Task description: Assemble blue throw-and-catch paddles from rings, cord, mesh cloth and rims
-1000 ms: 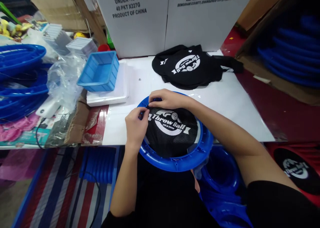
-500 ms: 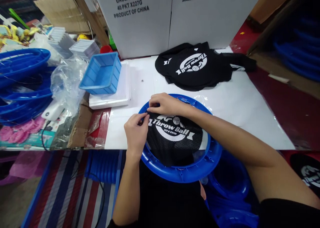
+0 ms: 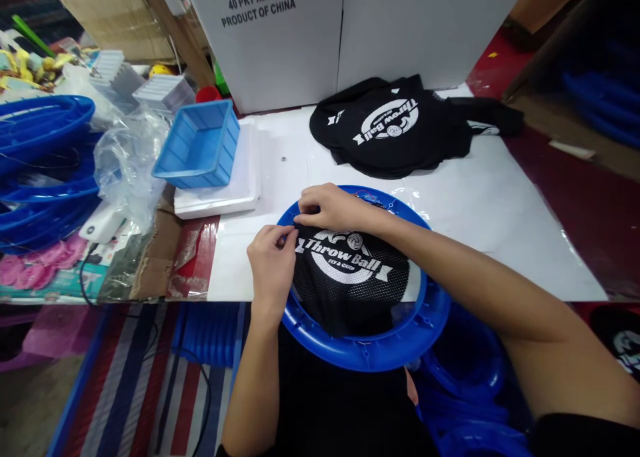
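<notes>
A blue plastic ring (image 3: 370, 355) lies at the front edge of the white-topped table, partly overhanging it. Inside the ring is a black mesh net (image 3: 325, 300) with white "Throw Ball" print. My left hand (image 3: 273, 257) is closed in a pinch on the net's edge at the ring's left side. Just above it, my right hand (image 3: 327, 207) reaches across the ring, thumb and fingers pinching the same edge of the net. The fingertips of both hands nearly meet. Exactly what lies between them is small and partly hidden.
Behind the ring lies a pile of black printed nets (image 3: 390, 130). A blue bin (image 3: 197, 143) sits on a white foam slab (image 3: 220, 200) at left. Blue rings (image 3: 45, 197) are stacked farther left beside a clear plastic bag (image 3: 130, 163). A large white carton (image 3: 285, 50) stands at the back.
The view has shifted slightly. Both hands stay pinched at the net's edge in nearly the same spot; the ring and net have barely moved.
</notes>
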`<state>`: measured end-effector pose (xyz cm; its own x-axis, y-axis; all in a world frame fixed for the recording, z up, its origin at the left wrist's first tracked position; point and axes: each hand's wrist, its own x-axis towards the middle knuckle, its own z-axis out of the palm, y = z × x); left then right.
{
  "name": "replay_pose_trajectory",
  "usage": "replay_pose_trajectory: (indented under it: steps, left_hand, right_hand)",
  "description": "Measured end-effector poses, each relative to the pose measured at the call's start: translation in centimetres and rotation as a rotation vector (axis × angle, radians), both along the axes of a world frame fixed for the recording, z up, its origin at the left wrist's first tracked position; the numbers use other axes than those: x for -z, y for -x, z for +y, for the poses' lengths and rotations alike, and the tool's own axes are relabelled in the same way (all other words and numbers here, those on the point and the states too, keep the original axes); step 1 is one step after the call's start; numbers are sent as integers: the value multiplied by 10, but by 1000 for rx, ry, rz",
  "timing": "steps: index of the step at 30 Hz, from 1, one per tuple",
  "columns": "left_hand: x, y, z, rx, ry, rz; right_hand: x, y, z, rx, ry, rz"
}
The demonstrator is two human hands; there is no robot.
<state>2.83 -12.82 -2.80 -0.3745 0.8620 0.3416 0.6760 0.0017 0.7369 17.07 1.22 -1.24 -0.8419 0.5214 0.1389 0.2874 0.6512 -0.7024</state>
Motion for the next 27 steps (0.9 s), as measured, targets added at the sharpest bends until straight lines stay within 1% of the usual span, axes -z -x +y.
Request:
replay_pose_trajectory:
  steps: [3, 7, 15, 27]
  left_hand:
    - [1, 0, 1, -5, 12, -14]
    - [2, -1, -1, -4, -18, -33]
    - [2, -2, -2, -4, -65, -3]
    - [3, 1, 3, -23, -5, 50]
  right_hand:
    - [1, 0, 0, 12, -8, -5]
    - [2, 0, 0, 28, -10, -12]
    - [4, 0, 1, 29, -9, 14]
    - [5, 0, 1, 41, -3, 21]
